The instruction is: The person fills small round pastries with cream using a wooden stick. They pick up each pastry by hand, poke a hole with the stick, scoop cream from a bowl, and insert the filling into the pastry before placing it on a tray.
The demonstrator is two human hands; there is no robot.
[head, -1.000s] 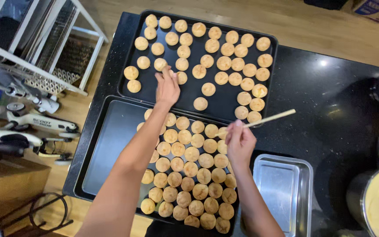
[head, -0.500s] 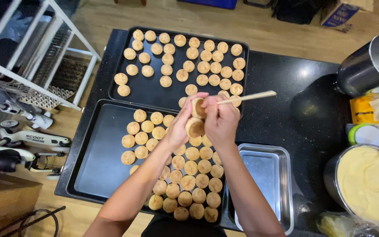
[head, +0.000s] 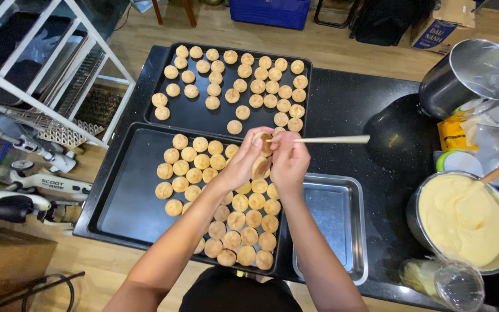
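My left hand (head: 245, 160) holds two small round pastry puffs (head: 260, 166) above the near black tray (head: 123, 199). My right hand (head: 289, 160) grips a pale wooden stick (head: 333, 139) that lies level, its tip poked into the upper puff. Both hands meet over the near tray, which carries several golden puffs (head: 239, 221) on its right half. The far black tray (head: 196, 115) holds several more puffs (head: 256, 85).
A shallow steel pan (head: 353, 231) sits right of the near tray. A bowl of yellow cream (head: 465, 219) with a wooden handle, a steel pot (head: 469, 78) and a plastic cup (head: 450, 279) stand at the right. A white rack (head: 41, 81) stands at the left.
My left hand reached to the far tray, came back with puffs and met my right hand; the stick now pokes into a puff. The view has shifted right, showing the cream bowl.
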